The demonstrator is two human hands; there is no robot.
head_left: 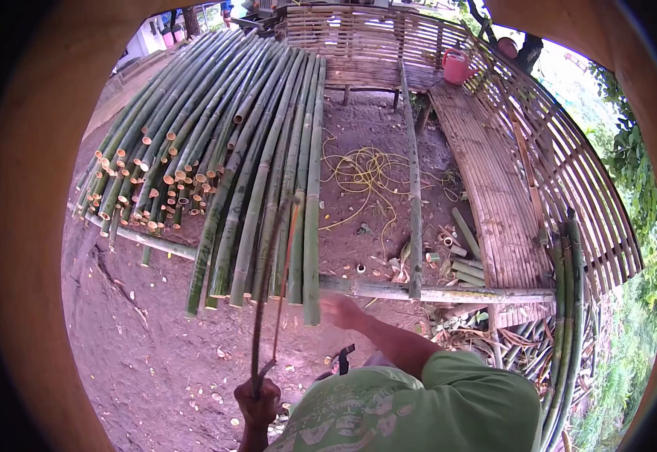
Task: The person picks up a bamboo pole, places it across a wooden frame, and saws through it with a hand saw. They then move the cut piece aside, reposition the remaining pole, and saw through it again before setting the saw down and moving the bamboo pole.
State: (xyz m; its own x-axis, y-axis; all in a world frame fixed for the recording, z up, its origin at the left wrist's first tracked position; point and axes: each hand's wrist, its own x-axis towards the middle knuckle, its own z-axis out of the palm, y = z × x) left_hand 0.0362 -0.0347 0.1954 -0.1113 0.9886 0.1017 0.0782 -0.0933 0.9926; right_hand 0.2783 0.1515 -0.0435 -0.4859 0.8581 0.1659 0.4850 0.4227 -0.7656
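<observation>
In my left hand [258,401], at the lower left, the fingers are wrapped round the handle end of a bow saw [263,301]. Its dark curved frame points up and away over the bamboo, with a thin orange-brown blade beside it. My right hand [341,310] reaches across from the right, slightly blurred, fingers extended right by the near end of the rightmost bamboo pole [313,248]. That green pole lies lengthwise at the edge of a row of bamboo poles [257,226], whose ends overhang a cross pole [441,294].
A large stack of cut bamboo [193,113] lies left. Yellow rope [370,169] is tangled on the dirt beyond a single lengthwise pole [411,181]. On the right are a slatted bamboo bench [486,196] with a pink container [456,68], upright poles [569,301] and bamboo scraps [524,354].
</observation>
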